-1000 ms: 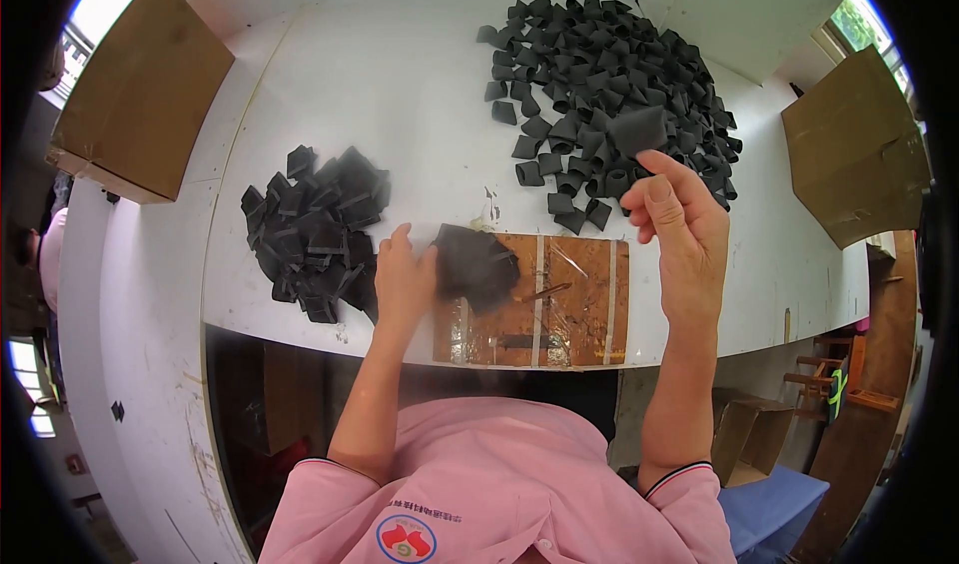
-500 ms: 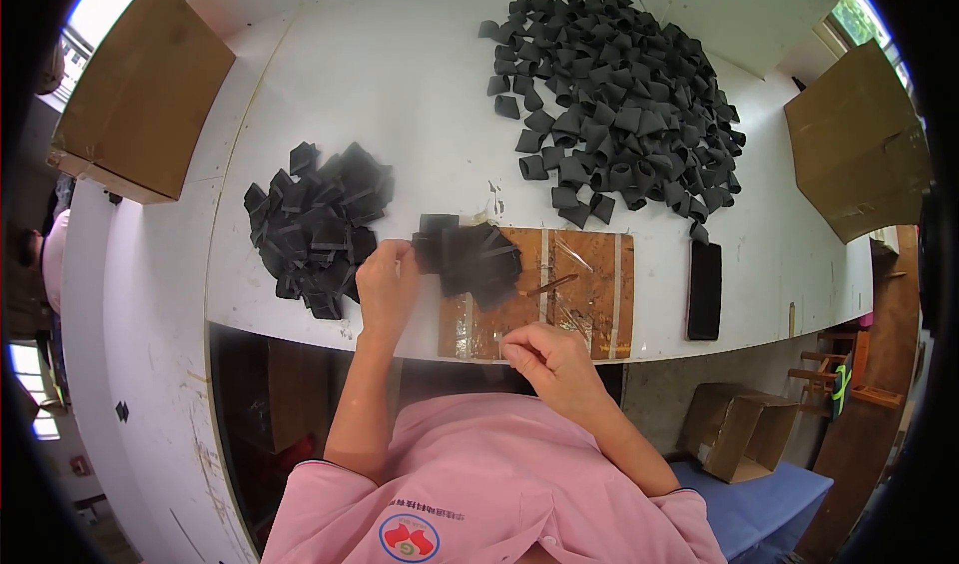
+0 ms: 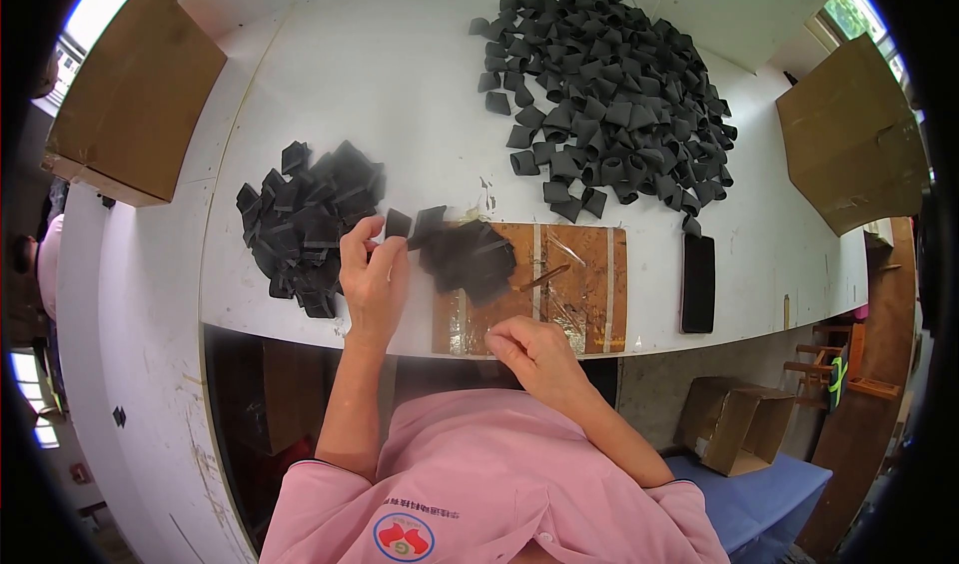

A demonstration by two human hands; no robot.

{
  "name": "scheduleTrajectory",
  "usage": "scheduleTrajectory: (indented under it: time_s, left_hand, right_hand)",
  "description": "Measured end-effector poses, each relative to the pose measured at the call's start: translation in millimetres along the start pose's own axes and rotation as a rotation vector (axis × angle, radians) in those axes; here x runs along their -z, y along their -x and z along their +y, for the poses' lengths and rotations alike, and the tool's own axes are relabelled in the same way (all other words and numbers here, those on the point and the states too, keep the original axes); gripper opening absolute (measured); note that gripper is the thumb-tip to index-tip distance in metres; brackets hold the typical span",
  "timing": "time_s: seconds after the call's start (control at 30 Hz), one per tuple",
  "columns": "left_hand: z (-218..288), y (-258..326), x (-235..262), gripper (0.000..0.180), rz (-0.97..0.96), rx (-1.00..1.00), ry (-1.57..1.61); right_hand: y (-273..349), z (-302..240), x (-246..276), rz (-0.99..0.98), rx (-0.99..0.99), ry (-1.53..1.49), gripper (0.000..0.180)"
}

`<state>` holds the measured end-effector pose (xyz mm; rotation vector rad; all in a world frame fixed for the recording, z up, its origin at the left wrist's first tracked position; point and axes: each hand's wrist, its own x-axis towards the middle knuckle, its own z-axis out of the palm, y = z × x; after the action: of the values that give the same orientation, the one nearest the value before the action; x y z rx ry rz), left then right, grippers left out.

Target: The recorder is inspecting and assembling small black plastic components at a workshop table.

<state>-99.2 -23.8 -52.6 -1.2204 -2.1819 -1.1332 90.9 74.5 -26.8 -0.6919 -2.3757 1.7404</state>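
My left hand (image 3: 372, 279) is at the left edge of a brown taped board (image 3: 589, 304), thumb and forefinger closed on the edge of a small black folded piece (image 3: 398, 223). Right beside that piece lies another black one (image 3: 430, 220). A blurred clump of black pieces (image 3: 470, 261) covers the board's left part. Over the board's front edge, my right hand (image 3: 539, 359) has its thumb and forefinger pressed together; anything between them is too small to make out. Left of my left hand lies a heap of flat black pieces with grey strips (image 3: 310, 229).
A big heap of black tube-like pieces (image 3: 609, 104) spreads over the far right of the white table (image 3: 420, 84). A black phone (image 3: 698, 284) lies right of the board, a thin brown stick (image 3: 544, 277) on it. Cardboard boxes (image 3: 140, 94) (image 3: 854, 134) stand at both sides.
My left hand has shifted slightly left and up, and one black piece has come apart from the clump with it. My right hand keeps its pinch at the board's front edge.
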Motion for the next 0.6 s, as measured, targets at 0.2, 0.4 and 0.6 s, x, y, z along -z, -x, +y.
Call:
scheduleTrajectory:
  time_s: [0.2,0.4,0.6]
  left_hand:
    - [42.2,3.2,22.1,0.031,-0.047,-0.405,0.159]
    - [69.1,17.8,16.8,0.028,-0.136,-0.329,0.365]
    - [95.6,18.4,17.8,0.026,-0.317,0.904,1.238]
  right_hand:
    - [-3.7,-4.6,4.7,-0.081,-0.205,-0.879,0.039]
    - [-0.5,-8.3,14.5,0.077,-0.259,-1.146,0.016]
    - [7.2,-6.9,19.7,0.118,-0.212,-1.156,0.013]
